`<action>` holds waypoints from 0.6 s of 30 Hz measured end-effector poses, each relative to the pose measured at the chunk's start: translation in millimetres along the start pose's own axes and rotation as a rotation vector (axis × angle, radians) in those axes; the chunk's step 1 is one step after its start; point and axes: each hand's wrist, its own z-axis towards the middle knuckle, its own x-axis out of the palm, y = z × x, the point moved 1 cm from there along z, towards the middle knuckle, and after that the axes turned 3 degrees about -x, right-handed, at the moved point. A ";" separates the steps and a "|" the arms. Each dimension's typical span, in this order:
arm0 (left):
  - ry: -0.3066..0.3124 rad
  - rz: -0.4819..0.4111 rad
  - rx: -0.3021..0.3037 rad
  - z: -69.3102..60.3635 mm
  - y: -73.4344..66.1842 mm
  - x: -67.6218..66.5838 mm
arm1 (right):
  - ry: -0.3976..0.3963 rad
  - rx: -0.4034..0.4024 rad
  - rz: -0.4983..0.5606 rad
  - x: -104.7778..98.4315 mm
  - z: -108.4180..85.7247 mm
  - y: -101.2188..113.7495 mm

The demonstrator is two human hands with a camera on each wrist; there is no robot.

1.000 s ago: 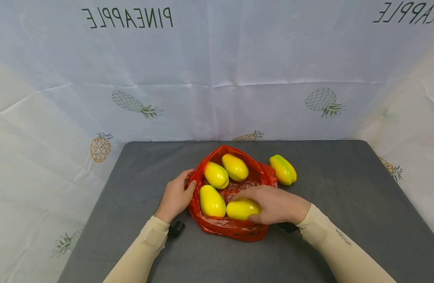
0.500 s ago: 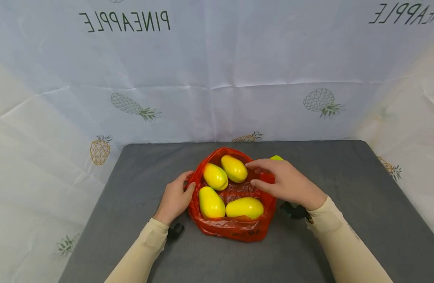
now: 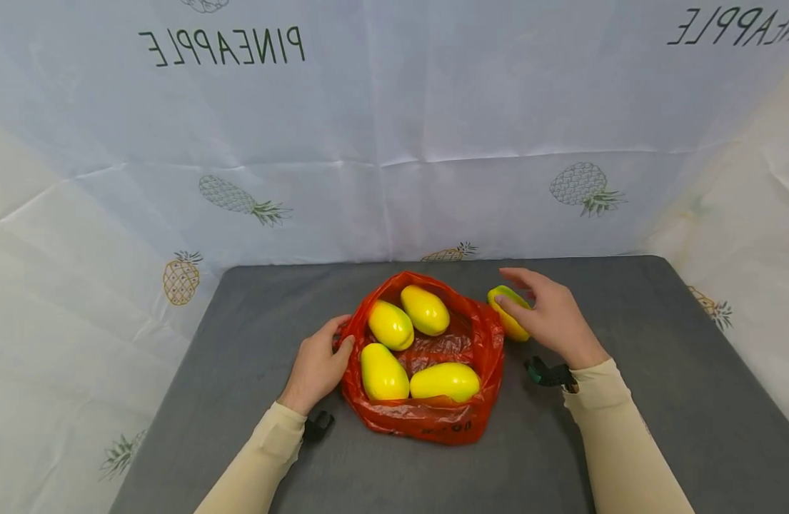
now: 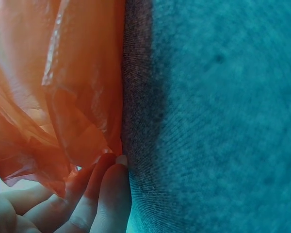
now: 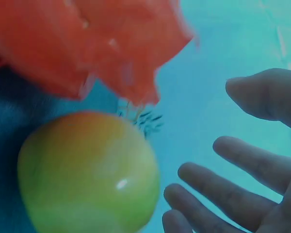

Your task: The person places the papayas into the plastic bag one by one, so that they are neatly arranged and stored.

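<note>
A red plastic bag [image 3: 423,417] stands with its mouth spread wide in the middle of the table. Inside it lie several yellow mangoes, among them a front one [image 3: 445,381] and a back one [image 3: 425,310]. At the bag's left rim, my left hand [image 3: 317,364] holds the plastic between thumb and fingers; the left wrist view shows its fingers [image 4: 111,194] against the bag's edge. Another mango [image 5: 89,170], yellow-green with an orange top, lies on the table right of the bag. My right hand [image 3: 551,314] hovers over it, fingers spread and apart from it, partly hiding it in the head view.
The dark grey table [image 3: 259,442] carries the bag and the loose mango. A white cloth backdrop [image 3: 458,93] with pineapple prints hangs behind its far edge. Near the right hand, the bag's crumpled side [image 5: 131,53] overhangs close to the loose mango.
My right hand let go of the front mango in the bag, rose out and moved right to the loose mango. My left hand stays at the bag's left rim.
</note>
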 end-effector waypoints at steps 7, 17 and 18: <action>0.004 0.001 -0.007 0.0 0.1 0.3 | 0.076 0.072 -0.064 1.1 2.9 -14.5; 0.007 0.005 -0.030 1.8 0.7 -0.1 | 0.153 0.161 -0.085 5.6 7.0 -24.9; 0.008 0.005 -0.030 2.1 0.9 0.1 | 0.157 0.165 -0.091 5.6 7.1 -25.6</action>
